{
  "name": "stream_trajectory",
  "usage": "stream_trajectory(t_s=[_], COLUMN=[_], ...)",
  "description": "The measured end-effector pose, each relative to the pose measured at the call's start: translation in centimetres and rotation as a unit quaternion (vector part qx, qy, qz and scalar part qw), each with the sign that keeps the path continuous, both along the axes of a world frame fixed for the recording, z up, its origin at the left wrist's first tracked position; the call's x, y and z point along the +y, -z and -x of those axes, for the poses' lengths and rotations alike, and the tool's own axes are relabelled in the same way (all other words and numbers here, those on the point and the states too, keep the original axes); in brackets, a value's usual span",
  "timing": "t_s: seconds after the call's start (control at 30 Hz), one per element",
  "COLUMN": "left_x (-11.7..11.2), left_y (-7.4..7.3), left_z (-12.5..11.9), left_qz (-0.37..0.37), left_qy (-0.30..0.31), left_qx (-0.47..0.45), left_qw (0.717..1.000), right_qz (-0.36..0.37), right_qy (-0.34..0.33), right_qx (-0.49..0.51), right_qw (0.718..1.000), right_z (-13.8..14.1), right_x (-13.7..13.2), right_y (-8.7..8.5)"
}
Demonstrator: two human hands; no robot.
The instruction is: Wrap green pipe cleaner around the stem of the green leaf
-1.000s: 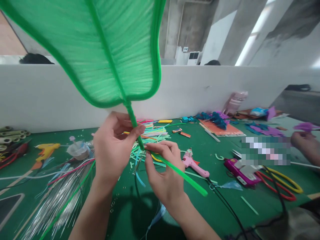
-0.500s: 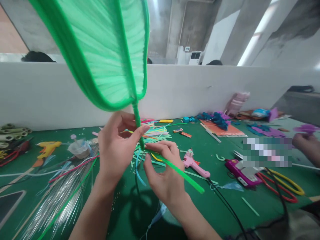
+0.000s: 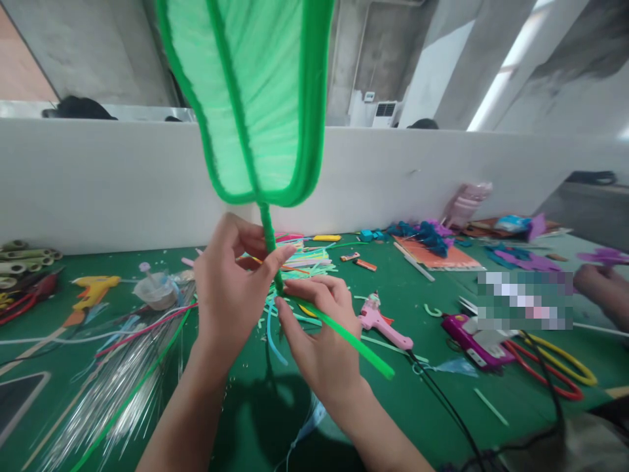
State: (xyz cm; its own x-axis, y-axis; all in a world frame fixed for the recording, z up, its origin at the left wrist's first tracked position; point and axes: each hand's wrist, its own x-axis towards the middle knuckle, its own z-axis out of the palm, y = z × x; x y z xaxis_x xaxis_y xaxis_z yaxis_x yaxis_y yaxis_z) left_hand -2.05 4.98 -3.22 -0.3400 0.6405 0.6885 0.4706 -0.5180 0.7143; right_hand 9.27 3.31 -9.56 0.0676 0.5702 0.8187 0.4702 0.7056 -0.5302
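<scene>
A large green leaf (image 3: 265, 105) with a fuzzy pipe-cleaner rim and midrib stands upright above my hands, its top cut off by the view. My left hand (image 3: 236, 282) pinches the wrapped stem (image 3: 268, 229) between thumb and fingers. Lower down, my right hand (image 3: 324, 334) closes on a bright green pipe cleaner (image 3: 361, 347) where it meets the stem's bottom end. The pipe cleaner's loose tail sticks out to the lower right, past the right hand's fingers.
Pink glue gun (image 3: 386, 324) and magenta device (image 3: 476, 344) lie to the right, with red and yellow scissors handles (image 3: 560, 360) beyond. Left are a yellow glue gun (image 3: 95, 288), plastic cup (image 3: 157, 292) and wires (image 3: 122, 380). Another person's hand (image 3: 602, 288) shows at far right. A white partition (image 3: 122, 190) stands behind.
The leaf has turned about its stem, its thick rim swinging from the left side to the right. Both hands stay nearly in place; the pipe cleaner's tail has shifted slightly left.
</scene>
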Motion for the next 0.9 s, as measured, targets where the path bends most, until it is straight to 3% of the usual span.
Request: stream_trajectory(t_s=[0.13,0.23,0.3,0.37,0.6,0.9], left_x=[0.1,0.0,-0.1,-0.2,-0.3,-0.4], left_y=[-0.1,-0.4,-0.5,-0.6,-0.8,-1.0], left_z=[0.1,0.6,1.0,1.3,2.1,1.9], left_qz=[0.01,0.045,0.083,0.116,0.101,0.088], left_qy=[0.046,0.17,0.271,0.33,0.333,0.315], left_qx=[-0.025,-0.04,-0.058,-0.086,-0.127,-0.162], left_qw=[0.999,0.984,0.957,0.933,0.929,0.931], right_qz=[0.015,0.044,0.063,0.077,0.084,0.221], right_qy=[-0.014,-0.012,-0.016,-0.025,-0.148,-0.28], right_qx=[0.025,0.038,0.043,0.046,0.024,0.127], right_qw=[0.999,0.998,0.997,0.996,0.985,0.925], right_z=[-0.2,-0.5,-0.8,-1.0,-2.0,-1.7], right_x=[-0.1,-0.2,-0.3,-0.3,-0.4,-0.4], right_y=[-0.3,-0.5,-0.6,-0.7,-1.4,-0.1])
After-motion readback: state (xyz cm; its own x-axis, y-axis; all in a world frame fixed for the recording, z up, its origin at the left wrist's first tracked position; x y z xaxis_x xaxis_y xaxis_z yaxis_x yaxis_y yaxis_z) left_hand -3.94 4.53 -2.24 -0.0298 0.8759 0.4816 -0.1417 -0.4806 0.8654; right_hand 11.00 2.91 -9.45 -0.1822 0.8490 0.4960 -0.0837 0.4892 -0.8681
